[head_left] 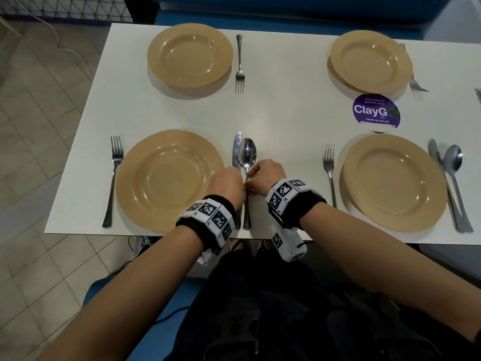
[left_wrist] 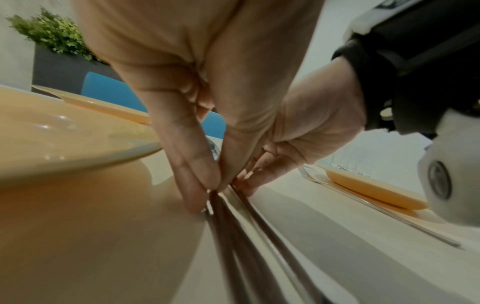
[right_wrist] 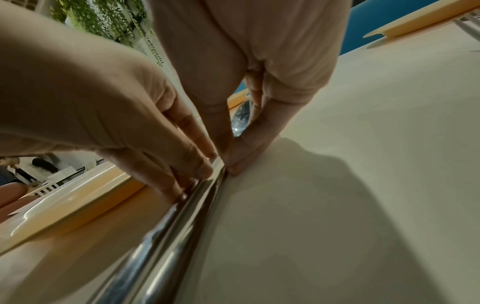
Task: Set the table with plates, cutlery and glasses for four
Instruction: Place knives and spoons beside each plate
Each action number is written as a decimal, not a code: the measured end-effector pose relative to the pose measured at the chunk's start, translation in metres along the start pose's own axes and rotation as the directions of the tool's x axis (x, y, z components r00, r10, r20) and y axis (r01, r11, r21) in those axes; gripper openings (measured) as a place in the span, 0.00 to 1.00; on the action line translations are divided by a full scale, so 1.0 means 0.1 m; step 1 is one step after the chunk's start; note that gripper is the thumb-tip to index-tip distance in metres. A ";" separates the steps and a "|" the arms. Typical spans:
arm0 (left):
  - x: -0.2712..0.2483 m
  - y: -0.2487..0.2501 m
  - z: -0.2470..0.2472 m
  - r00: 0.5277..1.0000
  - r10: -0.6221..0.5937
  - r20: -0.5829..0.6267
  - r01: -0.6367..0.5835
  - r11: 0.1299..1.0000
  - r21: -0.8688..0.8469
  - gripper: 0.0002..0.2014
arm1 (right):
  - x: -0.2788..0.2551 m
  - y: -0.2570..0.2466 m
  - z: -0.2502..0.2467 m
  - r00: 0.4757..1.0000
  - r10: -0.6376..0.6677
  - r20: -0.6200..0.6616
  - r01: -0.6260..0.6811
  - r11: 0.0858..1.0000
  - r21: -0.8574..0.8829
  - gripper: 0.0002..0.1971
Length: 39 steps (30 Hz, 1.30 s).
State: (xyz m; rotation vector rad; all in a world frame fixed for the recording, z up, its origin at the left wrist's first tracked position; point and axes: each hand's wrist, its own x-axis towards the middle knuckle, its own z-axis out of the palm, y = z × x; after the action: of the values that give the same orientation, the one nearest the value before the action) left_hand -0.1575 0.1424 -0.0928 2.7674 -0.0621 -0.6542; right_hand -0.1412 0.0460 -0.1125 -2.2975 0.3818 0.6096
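1. Nearest us in the head view are our two forearms, rising from the bottom of the frame to meet at lower centre.
2. Our left hand point(head_left: 226, 184) has straight fingers point(left_wrist: 193, 181) pressed against the knife point(head_left: 236, 149) handle from the left; it curls round nothing.
3. Our right hand point(head_left: 265, 175) likewise sets straight fingers point(right_wrist: 242, 152) against the spoon point(head_left: 247, 162) handle from the right.
4. The telling relation: both long axes run straight up the frame, handles toward the near edge of the surface point(head_left: 283, 121), side by side between our fingertips and right of the lower-left plate point(head_left: 166, 175).
5. We judge the step is squaring this pair; each hand need only nudge inward across the axis.
6. No glasses show on the surface; the two upper places have only forks, so much remains.
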 end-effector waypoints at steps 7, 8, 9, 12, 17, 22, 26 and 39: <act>0.04 -0.01 0.03 1.000 -0.007 0.009 0.007 1.000 0.000 0.07 | 0.03 0.02 0.02 1.000 -0.002 -0.006 0.003 1.000 0.002 0.09; 0.04 -0.02 0.03 1.000 -0.005 0.005 0.005 1.000 0.001 0.07 | 0.03 0.02 0.02 1.000 -0.003 -0.003 0.003 1.000 0.003 0.09; 0.04 -0.02 0.04 1.000 -0.003 0.002 0.003 1.000 0.002 0.07 | 0.03 0.02 0.02 1.000 -0.001 0.000 0.001 1.000 0.007 0.09; 0.04 -0.03 0.05 1.000 -0.005 0.000 0.005 1.000 0.000 0.06 | 0.03 0.03 0.03 1.000 -0.009 -0.002 0.009 1.000 0.012 0.09; 0.03 -0.04 0.07 1.000 0.010 -0.016 -0.010 1.000 0.000 0.06 | 0.02 0.01 0.04 1.000 -0.011 0.009 0.011 1.000 0.019 0.11; 0.05 -0.04 0.06 1.000 0.017 -0.003 -0.017 1.000 0.012 0.05 | 0.05 0.05 0.03 0.999 -0.031 0.005 0.031 1.000 0.001 0.08; 0.13 -0.02 -0.04 0.999 0.039 -0.021 -0.038 0.999 0.033 0.06 | 0.11 0.08 -0.07 0.999 -0.039 0.004 0.039 0.999 0.030 0.07; 0.95 1.37 -0.47 0.962 0.269 -0.049 -0.269 0.900 -0.344 0.18 | 0.58 0.74 -1.78 0.921 0.059 -0.385 -0.057 0.998 0.017 0.16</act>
State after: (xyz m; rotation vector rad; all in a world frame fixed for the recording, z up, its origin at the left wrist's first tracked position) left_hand -0.0480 0.0140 -0.0537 2.3589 -0.2953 -0.5316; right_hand -0.0688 -0.1374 -0.0731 -2.4048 0.6382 0.1751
